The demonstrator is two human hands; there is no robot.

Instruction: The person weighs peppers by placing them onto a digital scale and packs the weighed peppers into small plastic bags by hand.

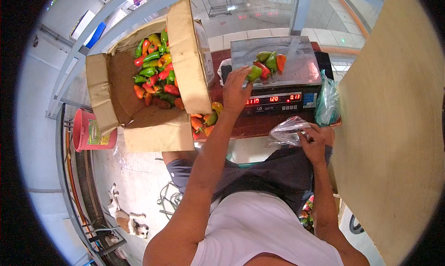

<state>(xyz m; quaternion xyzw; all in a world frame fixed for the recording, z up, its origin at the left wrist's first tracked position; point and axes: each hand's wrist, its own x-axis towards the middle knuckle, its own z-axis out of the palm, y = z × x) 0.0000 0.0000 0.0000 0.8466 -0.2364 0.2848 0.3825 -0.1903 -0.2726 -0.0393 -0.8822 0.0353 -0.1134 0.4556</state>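
Observation:
My left hand (pixel 237 89) is at the left edge of a digital scale's metal pan (pixel 296 52), its fingers closed on a green pepper (pixel 254 74). Beside that pepper, several green, red and orange peppers (pixel 272 61) lie on the pan. Red digits glow on the scale's display (pixel 273 99). Over my right thigh, my right hand (pixel 314 141) pinches a clear plastic bag (pixel 289 130). An open cardboard box (pixel 187 57) at the left holds many mixed peppers (pixel 153 71).
More peppers (pixel 208 120) lie on the red-brown table between box and scale. A green plastic bag (pixel 327 101) hangs at the scale's right. A wooden panel (pixel 394 127) stands on the right. On the floor at left are a pink bucket (pixel 85 131) and a dog (pixel 130 223).

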